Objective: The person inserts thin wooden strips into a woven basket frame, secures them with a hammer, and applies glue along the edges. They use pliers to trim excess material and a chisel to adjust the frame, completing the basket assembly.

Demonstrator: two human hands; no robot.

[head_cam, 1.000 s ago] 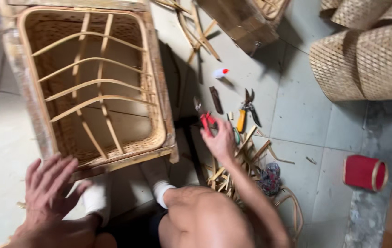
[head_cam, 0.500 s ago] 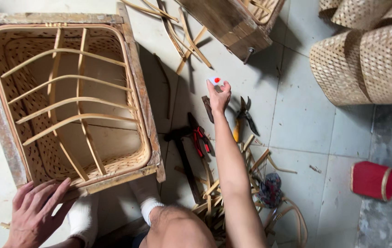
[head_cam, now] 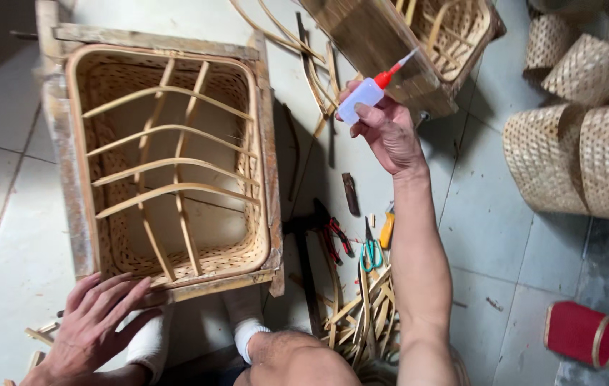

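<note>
Nearest the camera, the left hand (head_cam: 97, 322) lies flat with fingers spread on the near edge of the wooden frame (head_cam: 265, 154), pressing it down and gripping nothing. It sat in much the same place a second ago, so that side has stayed the anchor throughout.

Just beside it on the tiled floor (head_cam: 490, 214), the pile of cane offcuts (head_cam: 361, 314) lies under the raised forearm, with the green-handled scissors (head_cam: 371, 251), the red-handled pliers (head_cam: 334, 238) and an orange-handled tool (head_cam: 387, 227) spread out beyond it.

Here is the change: a second ago the right hand was low among those tools, half a second ago it was stretched out to a small bottle lying on the floor, and now the right hand (head_cam: 390, 132) is up in the air with its grip clamped on the glue bottle (head_cam: 361, 99). The bottle's red nozzle points up and away, well clear of the floor. By my read the pick-up is done and the glue is ready to be carried over.

To the left stands the unfinished woven basket (head_cam: 168, 164), seated in the frame, open side up, its bent cane ribs crossing the opening. Nozzle and basket are well apart.

Further off, a second basket in a frame (head_cam: 404, 36) lies tilted, woven sleeves (head_cam: 583, 154) stack at the right, and a red cylinder (head_cam: 579, 334) sits alone.
</note>
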